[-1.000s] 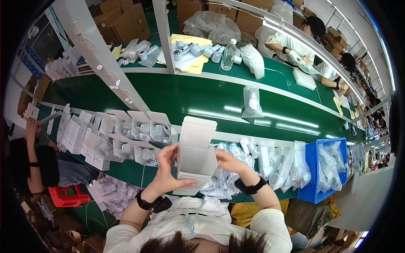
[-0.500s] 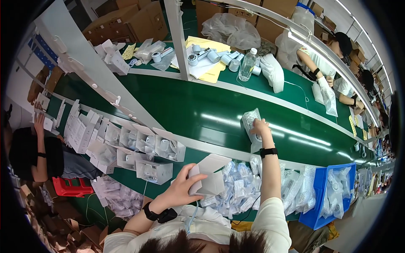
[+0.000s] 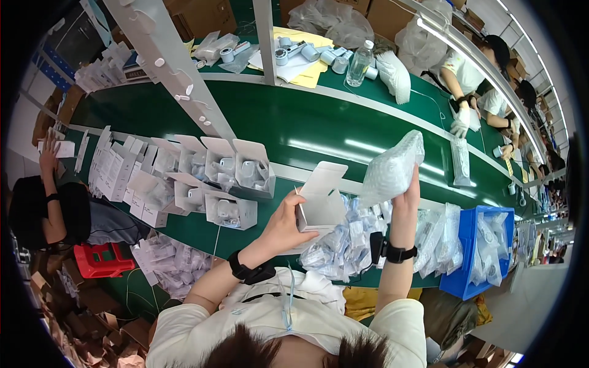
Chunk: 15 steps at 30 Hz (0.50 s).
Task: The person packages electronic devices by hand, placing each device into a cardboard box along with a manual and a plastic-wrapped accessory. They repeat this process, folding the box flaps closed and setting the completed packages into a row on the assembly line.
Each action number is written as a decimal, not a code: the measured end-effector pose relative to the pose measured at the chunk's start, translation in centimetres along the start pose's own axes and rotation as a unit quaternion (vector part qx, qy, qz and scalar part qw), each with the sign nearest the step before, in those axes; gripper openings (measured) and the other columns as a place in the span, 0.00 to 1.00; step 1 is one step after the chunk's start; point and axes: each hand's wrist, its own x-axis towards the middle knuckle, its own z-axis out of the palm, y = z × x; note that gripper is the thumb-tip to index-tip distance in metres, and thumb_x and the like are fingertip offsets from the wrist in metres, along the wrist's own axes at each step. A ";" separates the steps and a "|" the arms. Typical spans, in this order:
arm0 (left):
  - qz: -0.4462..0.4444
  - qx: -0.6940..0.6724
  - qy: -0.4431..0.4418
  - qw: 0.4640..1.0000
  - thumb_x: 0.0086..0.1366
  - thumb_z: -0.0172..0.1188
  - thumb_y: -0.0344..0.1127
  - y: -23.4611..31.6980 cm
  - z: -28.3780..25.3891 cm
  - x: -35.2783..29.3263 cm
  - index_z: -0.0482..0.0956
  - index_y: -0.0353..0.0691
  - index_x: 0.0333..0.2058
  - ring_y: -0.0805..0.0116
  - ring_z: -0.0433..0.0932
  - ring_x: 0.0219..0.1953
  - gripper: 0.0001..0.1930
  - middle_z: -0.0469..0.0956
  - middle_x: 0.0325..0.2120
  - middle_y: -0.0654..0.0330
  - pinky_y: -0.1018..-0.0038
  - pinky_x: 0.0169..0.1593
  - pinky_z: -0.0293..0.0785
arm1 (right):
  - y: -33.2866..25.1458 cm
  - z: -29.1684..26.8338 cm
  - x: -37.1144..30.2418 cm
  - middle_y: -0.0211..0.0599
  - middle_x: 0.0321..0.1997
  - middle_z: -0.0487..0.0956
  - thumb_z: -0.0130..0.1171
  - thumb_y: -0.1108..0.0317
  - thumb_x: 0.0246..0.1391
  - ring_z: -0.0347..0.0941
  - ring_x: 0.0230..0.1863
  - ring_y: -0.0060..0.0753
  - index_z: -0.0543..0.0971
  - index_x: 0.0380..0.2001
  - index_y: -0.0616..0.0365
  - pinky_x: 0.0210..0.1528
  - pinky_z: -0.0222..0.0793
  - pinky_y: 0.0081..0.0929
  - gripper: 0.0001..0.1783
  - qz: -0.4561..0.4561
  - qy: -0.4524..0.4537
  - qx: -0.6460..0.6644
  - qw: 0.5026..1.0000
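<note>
With my left hand I grip an open white carton by its near left side, its top flap standing up. My right hand is closed around a clear bubble-wrap pouch, held up over the edge of the green belt. What is inside the pouch cannot be made out. The carton and the pouch are apart. Below and between them lies a heap of small clear bags with pale blue and white contents. To the left stand several open white boxes filled with bagged parts.
A blue bin of bagged parts stands at right, beside more bubble-wrap pouches. Across the belt are a clear bottle and grey-blue devices. A metal post rises at left. Co-workers sit at far right and left; a red stool is lower left.
My right hand has lifted the bubble-wrap pouch off the belt and drawn it nearer. My left hand and the carton have shifted right and up in view. The co-worker's pouch at right now lies on the belt.
</note>
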 end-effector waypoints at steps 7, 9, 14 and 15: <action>-0.010 -0.030 0.061 0.998 0.37 0.71 0.32 1.9 2.1 -1.5 0.49 0.39 0.42 0.44 0.63 0.51 0.40 0.57 0.51 0.41 0.61 0.49 0.64 | 7.7 7.5 -10.0 0.37 0.52 0.60 0.59 0.77 0.42 0.60 0.53 0.35 0.54 0.52 0.55 0.54 0.56 0.29 0.35 -0.338 0.119 -0.258 0.897; -0.028 -0.037 0.067 0.997 0.37 0.71 0.31 1.6 2.0 -2.2 0.48 0.39 0.42 0.44 0.63 0.50 0.40 0.57 0.51 0.41 0.60 0.49 0.64 | 8.9 5.9 -11.5 0.37 0.52 0.60 0.59 0.77 0.42 0.59 0.53 0.35 0.54 0.52 0.55 0.54 0.55 0.28 0.35 -0.388 0.075 -0.321 0.861; 0.146 0.030 0.088 0.985 0.36 0.71 0.29 -1.0 1.6 -4.1 0.48 0.42 0.41 0.41 0.65 0.47 0.39 0.57 0.50 0.40 0.59 0.47 0.64 | 7.8 3.4 -14.4 0.40 0.51 0.60 0.61 0.75 0.39 0.56 0.55 0.40 0.59 0.50 0.54 0.56 0.52 0.33 0.33 -0.371 -0.072 -0.528 0.760; 0.173 0.037 0.077 0.981 0.36 0.70 0.29 -1.1 1.0 -4.0 0.49 0.43 0.41 0.40 0.65 0.47 0.39 0.57 0.50 0.40 0.58 0.47 0.64 | 6.9 2.9 -14.7 0.41 0.52 0.60 0.62 0.74 0.38 0.54 0.57 0.42 0.61 0.49 0.53 0.56 0.52 0.35 0.32 -0.324 -0.090 -0.562 0.756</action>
